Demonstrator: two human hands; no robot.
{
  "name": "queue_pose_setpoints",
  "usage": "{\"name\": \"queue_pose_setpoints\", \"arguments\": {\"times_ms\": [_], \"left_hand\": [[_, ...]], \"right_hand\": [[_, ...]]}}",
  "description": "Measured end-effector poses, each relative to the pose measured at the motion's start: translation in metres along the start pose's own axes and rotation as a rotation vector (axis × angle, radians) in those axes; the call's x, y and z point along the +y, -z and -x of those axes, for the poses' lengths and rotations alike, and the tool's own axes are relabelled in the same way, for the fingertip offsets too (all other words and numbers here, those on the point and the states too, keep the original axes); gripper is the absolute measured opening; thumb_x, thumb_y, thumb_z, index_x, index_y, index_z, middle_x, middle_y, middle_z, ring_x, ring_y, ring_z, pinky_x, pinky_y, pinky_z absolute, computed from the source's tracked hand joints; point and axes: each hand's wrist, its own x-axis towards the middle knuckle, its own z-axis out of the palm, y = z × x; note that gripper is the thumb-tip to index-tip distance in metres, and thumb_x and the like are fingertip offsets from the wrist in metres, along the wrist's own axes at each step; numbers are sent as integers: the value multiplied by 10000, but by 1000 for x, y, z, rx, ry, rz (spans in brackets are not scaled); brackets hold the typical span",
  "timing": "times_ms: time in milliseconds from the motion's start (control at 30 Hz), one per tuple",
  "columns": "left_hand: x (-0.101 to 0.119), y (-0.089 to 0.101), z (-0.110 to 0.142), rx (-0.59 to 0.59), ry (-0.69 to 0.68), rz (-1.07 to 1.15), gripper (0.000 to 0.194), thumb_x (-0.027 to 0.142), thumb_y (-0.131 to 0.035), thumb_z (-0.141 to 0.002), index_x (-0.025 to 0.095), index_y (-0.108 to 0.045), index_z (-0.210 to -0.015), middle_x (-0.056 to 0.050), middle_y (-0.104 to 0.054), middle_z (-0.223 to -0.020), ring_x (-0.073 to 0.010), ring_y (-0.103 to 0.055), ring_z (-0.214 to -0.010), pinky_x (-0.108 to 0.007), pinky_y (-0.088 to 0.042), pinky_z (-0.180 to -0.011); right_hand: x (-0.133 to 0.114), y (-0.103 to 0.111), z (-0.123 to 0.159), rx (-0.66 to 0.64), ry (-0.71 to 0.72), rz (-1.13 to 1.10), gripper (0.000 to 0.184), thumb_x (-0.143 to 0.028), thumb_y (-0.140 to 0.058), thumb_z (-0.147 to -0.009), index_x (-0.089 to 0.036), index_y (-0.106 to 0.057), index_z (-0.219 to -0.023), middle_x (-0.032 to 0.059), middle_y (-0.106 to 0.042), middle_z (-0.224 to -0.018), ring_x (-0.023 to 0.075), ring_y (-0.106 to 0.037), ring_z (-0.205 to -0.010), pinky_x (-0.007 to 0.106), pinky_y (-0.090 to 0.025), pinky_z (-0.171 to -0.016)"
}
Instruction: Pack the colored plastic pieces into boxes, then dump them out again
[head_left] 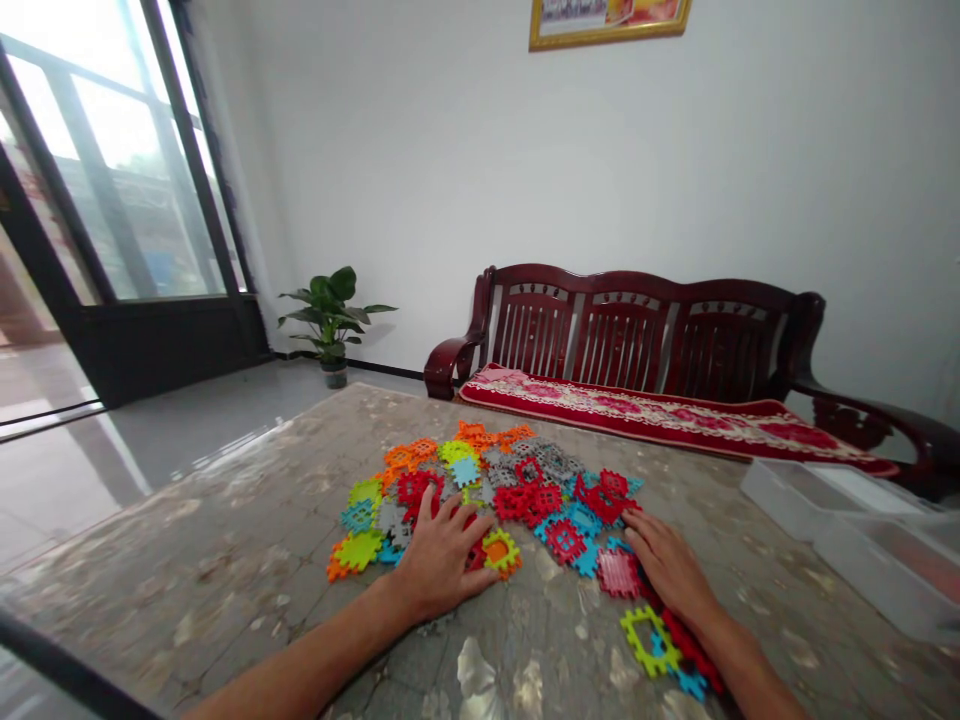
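A loose heap of plastic interlocking building tiles with toothed edges, in red (529, 503), grey (551, 462), orange (409, 455), blue (583, 517) and lime green (358, 550), spreads across the table. My left hand (444, 555) lies palm down on the heap's near side, fingers spread. By its thumb is a lime green tile with an orange centre (499, 549). At the heap's right edge my right hand (670, 562) rests with fingers stretched out, beside a red square tile (619, 573). Under its wrist, red pieces are partly hidden near a lime green frame tile (649, 640).
The table (247, 560) has a grey-brown patterned cover. Translucent plastic boxes (862, 540) stand at its right edge. Behind it is a dark red wooden bench (622, 330) with a red floral cushion (660, 412). A potted plant (330, 315) stands on the floor near a glazed door (142, 200).
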Motion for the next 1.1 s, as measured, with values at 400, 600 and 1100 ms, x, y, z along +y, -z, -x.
{"name": "queue_pose_setpoints", "arguments": {"times_ms": [400, 600, 1100], "left_hand": [[-46, 19, 14, -67, 99, -98, 396, 519, -590, -962, 350, -649, -1315, -44, -684, -1340, -330, -523, -1323, -739, -90, -1222], [-70, 25, 21, -92, 118, -124, 408, 471, -582, -972, 350, -634, -1358, -49, -667, -1391, -333, -519, -1349, -744, -79, -1216], [-5, 17, -100, 26, 92, -5, 433, 518, -499, -1011, 346, -615, -1391, -59, -577, -1511, -314, -451, -1449, -610, -218, -1245]], "right_hand": [[3, -3, 0, 13, 15, -4, 539, -472, -387, -966, -216, -709, -1314, 107, -650, -1434, 300, -559, -1360, 523, -397, -1181], [0, -2, 0, 2, 3, 1, 563, -468, -375, -960, -195, -705, -1325, 108, -647, -1439, 303, -551, -1367, 527, -387, -1188], [-8, -2, 3, 59, 6, -33, 501, -422, -400, -953, -216, -738, -1261, 101, -691, -1377, 302, -599, -1305, 514, -421, -1166]]}}
